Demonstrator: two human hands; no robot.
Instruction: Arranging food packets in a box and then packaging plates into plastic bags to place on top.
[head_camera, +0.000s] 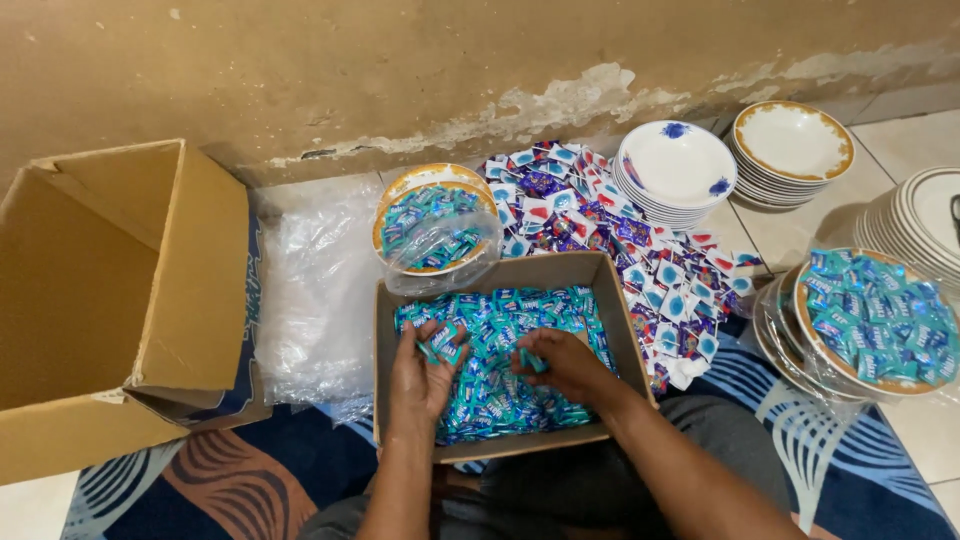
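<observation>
on the floor, both hands hold sweets (500, 380) inside box (612, 330).

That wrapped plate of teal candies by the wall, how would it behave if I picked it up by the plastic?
The plastic wrap looks thin and crinkly, so probably floppy and slippery. The plate beneath seems ceramic, likely heavy and breakable. Its loosely heaped candies would probably slide if tilted.

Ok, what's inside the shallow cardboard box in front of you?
The shallow cardboard box holds teal candy sachets; left hand and right hand pick among them. The box bottom is covered.
</observation>
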